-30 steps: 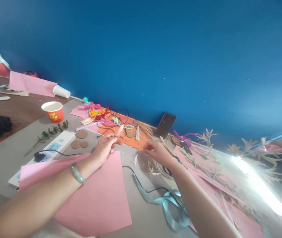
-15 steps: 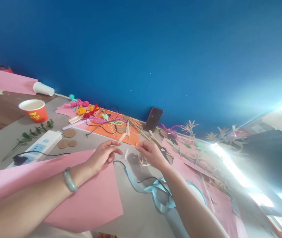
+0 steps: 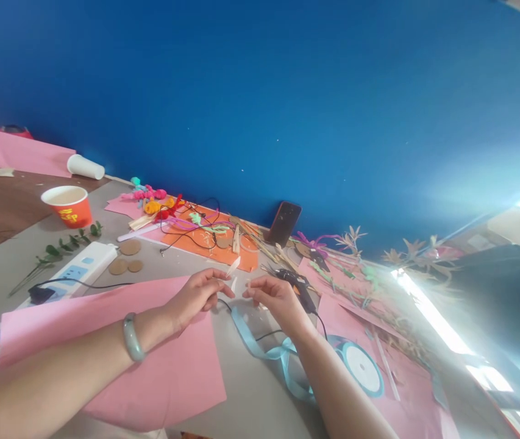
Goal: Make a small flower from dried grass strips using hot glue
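Our left hand (image 3: 200, 296) pinches the base of a pale, narrow, leaf-shaped strip (image 3: 233, 266) between thumb and forefinger, with the strip's tip pointing up and away. Our right hand (image 3: 274, 300) has its fingertips drawn together just beside it, and we cannot tell whether they grip anything. Since a second ago both hands have drawn in and closed the gap, so we judge the strip now sits within reach of both. Beneath them lie a pink paper sheet (image 3: 159, 366), a light blue satin ribbon (image 3: 260, 349) and the grey tabletop (image 3: 250, 402). Beyond are an orange paper sheet (image 3: 200, 245), a white power strip (image 3: 81, 268), a red paper cup (image 3: 67, 206) and a dark phone (image 3: 284, 222) leaning on the deep blue wall (image 3: 287, 110).

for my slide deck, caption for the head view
Left hand pinches a pale strip, right hand close by, above a craft-strewn table
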{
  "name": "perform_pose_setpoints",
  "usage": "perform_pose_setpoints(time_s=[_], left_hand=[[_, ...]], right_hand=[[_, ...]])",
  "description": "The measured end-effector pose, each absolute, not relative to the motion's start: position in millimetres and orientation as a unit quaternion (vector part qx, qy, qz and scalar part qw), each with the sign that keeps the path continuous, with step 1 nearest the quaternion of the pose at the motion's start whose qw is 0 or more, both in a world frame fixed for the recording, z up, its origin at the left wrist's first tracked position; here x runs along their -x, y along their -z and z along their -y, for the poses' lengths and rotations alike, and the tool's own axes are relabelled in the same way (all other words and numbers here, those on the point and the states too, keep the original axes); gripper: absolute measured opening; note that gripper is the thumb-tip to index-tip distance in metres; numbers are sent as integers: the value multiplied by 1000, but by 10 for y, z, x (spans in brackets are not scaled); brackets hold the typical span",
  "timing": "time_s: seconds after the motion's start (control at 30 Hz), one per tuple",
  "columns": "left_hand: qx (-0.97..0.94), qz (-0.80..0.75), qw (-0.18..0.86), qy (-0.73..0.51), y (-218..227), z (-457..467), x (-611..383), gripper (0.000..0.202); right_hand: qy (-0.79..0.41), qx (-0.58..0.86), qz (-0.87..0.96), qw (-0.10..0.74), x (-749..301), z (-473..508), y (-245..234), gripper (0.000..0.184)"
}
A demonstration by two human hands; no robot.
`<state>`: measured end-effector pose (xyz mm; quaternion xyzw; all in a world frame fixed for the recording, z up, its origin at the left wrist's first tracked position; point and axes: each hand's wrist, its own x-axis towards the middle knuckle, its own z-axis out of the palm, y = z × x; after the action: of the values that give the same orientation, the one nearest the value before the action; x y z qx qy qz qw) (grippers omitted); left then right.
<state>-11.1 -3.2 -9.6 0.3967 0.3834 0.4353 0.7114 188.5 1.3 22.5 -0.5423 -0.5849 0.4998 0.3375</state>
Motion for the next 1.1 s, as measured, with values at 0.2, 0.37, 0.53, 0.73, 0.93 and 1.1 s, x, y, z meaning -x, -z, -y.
perform_pose_setpoints(time_s=[0.2,0.37,0.53,0.73,0.93,1.1], left_hand=[[-412,-385,707,-427,81,40,134,27],[-418,-380,713,-416,80,32,145,25],[-418,-390,715,-403,56,31,141,25],[-429,-404,706,-393,16,71,144,29],[-452,-391,712,-369,0,77,146,32],[-462,-406,705,-352,34,51,138,28]], right_hand=[[-429,576,608,339,-1947,-34,-235,19],[-417,575,620,333,-1932,-24,-223,20],[-388,566,652,323,-1878,20,-189,19],[-99,463,811,344,-1780,133,-169,12],[27,370,867,331,-1744,171,-161,11],[17,402,846,350,-1734,166,-164,10]])
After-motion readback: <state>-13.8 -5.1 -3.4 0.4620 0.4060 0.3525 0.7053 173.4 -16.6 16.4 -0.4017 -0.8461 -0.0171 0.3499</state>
